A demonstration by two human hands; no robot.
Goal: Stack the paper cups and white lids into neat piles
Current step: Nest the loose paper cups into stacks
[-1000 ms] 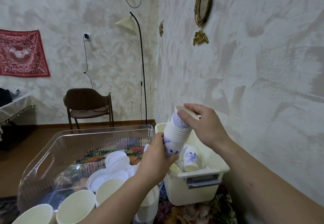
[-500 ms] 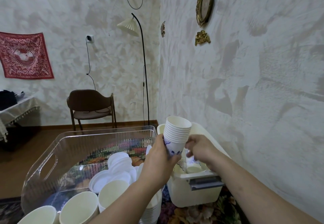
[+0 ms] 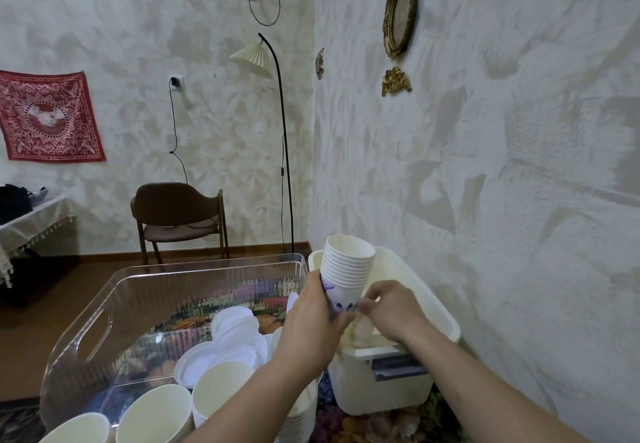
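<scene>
While left hand (image 3: 308,331) holds cup stack (image 3: 346,271), right hand (image 3: 388,311) — now lifted — touching it

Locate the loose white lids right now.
In the head view, the white lids lie heaped inside the clear bin, lower centre-left, just left of the left hand and behind the large paper cups.

Single head-worn wide-angle view, looking forward and slightly down from close above the clear plastic bin (image 3: 104,321), facing the textured plaster corner wall (image 3: 450,165), room behind.
</scene>
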